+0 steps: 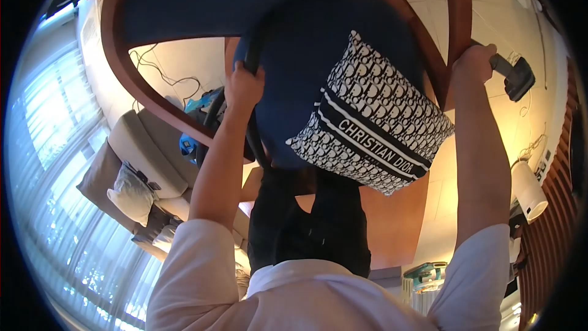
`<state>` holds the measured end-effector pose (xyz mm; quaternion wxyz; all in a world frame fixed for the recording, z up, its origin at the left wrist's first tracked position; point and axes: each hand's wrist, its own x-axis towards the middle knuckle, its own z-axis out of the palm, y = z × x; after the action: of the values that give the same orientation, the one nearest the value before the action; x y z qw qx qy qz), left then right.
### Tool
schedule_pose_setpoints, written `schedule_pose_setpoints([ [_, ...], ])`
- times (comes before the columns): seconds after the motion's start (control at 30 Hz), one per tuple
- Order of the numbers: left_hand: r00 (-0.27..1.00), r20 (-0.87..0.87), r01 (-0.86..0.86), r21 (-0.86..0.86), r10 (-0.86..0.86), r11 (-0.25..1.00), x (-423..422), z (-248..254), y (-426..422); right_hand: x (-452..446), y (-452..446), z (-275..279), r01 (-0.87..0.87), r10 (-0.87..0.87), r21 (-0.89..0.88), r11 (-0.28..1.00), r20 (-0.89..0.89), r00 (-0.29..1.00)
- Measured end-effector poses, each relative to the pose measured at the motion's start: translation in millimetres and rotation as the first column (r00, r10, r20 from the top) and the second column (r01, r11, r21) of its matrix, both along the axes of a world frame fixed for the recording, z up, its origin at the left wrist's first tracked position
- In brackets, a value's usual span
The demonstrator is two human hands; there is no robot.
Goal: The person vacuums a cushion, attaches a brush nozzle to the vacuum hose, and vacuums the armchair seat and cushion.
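My left hand is closed around a dark hose or tube in front of the blue seat of a wooden-framed chair. A black-and-white patterned cushion lettered "CHRISTIAN DIOR" lies tilted on that seat. At the right, beside the chair's wooden frame, my right hand is closed on a dark grey handle. This handle joins a black end piece to the right of the hand. The fingers' far side is hidden.
A grey sofa with a pale cushion stands at the left, near curtained windows. Cables lie on the floor behind the chair. A white cylinder is at the right, by a slatted wall.
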<state>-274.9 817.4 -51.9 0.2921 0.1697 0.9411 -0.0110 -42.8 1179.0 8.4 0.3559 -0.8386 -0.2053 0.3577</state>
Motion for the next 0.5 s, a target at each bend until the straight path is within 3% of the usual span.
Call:
schedule_pose_setpoints([
  [0.1,1.0,0.004,-0.031,-0.003,0.031,1.0,-1.1,-0.4,-8.1,3.7,-2.3,-6.6,-0.039,0.04,-0.048,0.998,0.018,0.999],
  [0.2,0.997,0.007,-0.075,0.039,0.075,0.996,-4.0,9.7,-23.6,1.8,6.0,-6.2,-0.012,0.016,0.055,0.998,-0.067,0.998],
  [0.3,0.996,0.015,-0.087,0.033,0.086,0.996,-1.3,-8.6,-32.6,30.1,13.4,-39.7,-0.08,0.08,0.032,0.996,0.019,0.997],
  [0.33,0.998,-0.015,-0.065,0.037,0.065,0.997,-1.7,-13.2,-35.5,58.1,36.4,-72.3,-0.235,0.24,-0.048,0.971,0.178,0.954],
  [0.43,0.994,-0.033,-0.104,0.043,0.106,0.994,-0.6,-0.4,-36.0,69.4,50.2,-88.4,-0.419,0.427,-0.086,0.904,0.229,0.875],
  [0.5,0.991,-0.021,-0.129,0.054,0.131,0.99,-6.0,7.2,-46.7,27.2,15.7,-38.0,-0.117,0.117,0.066,0.991,-0.001,0.993],
])
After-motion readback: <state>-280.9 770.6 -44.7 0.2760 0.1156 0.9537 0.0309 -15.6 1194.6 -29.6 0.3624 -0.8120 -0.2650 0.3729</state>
